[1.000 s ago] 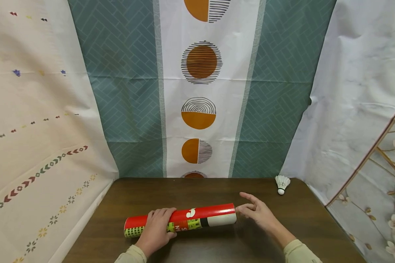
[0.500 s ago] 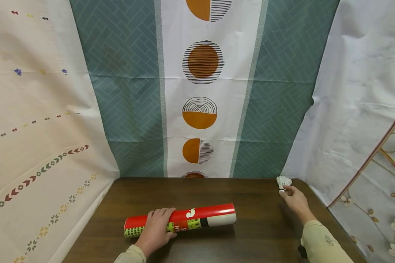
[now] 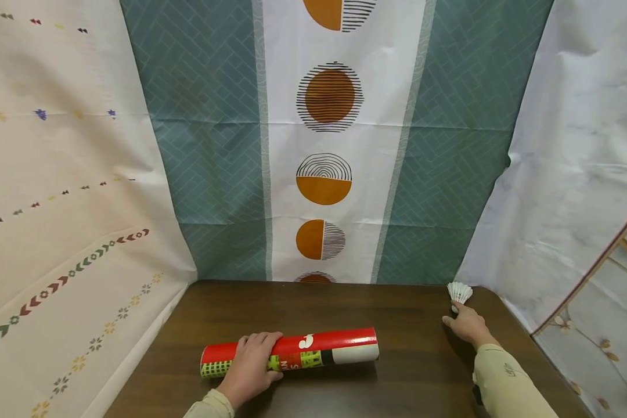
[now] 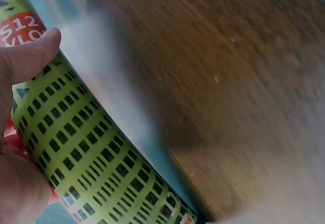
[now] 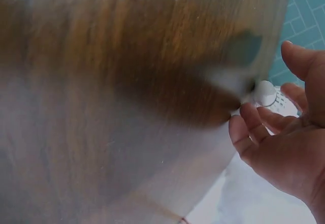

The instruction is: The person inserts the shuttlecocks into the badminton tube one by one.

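My left hand (image 3: 249, 367) grips a red and green shuttlecock tube (image 3: 339, 345) lying on its side on the dark wooden table. In the left wrist view, the thumb presses over the printed side of the tube (image 4: 101, 148). At the table's back right corner lies a white feathered shuttlecock (image 3: 460, 291), its cork toward me. My right hand (image 3: 468, 325) has its fingertips right at the cork. Seen from the right wrist, the thumb of the right hand (image 5: 284, 145) stands apart from the shuttlecock (image 5: 266, 93), and the fingers are loosely bent.
The wooden table (image 3: 313, 305) meets a hanging green and white cloth (image 3: 324, 133) at its back edge. A cream patterned cloth (image 3: 83, 232) hangs on the left, a pale floral one (image 3: 564, 203) on the right.
My right hand has gone from beside the tube's right end over to the shuttlecock at the back right. My left hand still holds the tube in place. The head view has turned slightly left.
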Tool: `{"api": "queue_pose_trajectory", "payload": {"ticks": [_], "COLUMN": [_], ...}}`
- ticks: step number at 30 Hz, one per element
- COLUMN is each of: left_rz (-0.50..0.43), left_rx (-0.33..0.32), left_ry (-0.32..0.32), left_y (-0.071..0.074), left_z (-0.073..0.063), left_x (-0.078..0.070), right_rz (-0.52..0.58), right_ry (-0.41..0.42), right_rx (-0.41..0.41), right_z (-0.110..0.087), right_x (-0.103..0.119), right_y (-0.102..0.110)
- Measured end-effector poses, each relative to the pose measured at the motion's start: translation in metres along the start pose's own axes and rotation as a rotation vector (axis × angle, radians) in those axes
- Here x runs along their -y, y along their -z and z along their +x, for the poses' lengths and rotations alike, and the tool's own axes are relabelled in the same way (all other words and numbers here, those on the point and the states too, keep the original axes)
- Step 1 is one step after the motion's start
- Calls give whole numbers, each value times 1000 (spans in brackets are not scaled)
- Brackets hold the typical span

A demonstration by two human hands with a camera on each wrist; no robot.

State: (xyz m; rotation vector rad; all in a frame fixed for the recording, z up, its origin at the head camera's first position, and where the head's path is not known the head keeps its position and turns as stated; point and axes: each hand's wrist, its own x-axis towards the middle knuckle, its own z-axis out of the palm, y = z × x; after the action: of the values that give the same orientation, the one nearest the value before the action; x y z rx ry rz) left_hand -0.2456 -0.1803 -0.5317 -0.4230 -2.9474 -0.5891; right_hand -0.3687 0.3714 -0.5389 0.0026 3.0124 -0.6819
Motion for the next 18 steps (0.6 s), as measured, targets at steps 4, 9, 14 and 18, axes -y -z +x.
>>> {"api": "queue_pose_trajectory", "payload": {"ticks": [4, 9, 14, 18], "left_rz": [-4, 2, 3, 3], "left_rx": [-1, 5, 14, 10], "left_ry": [-2, -12, -18, -10], "left_y": [0, 0, 1, 2], "left_z": [-1, -2, -2, -4], "left_x": [1, 2, 2, 5], "right_rz": [-23, -34, -47, -80], "right_ry": [-2, -21, -34, 48], "right_rx": [17, 44, 60, 10], "right_z": [0, -2, -2, -4], "right_x": [5, 4, 2, 14], "right_y": [0, 1, -2, -6]}}
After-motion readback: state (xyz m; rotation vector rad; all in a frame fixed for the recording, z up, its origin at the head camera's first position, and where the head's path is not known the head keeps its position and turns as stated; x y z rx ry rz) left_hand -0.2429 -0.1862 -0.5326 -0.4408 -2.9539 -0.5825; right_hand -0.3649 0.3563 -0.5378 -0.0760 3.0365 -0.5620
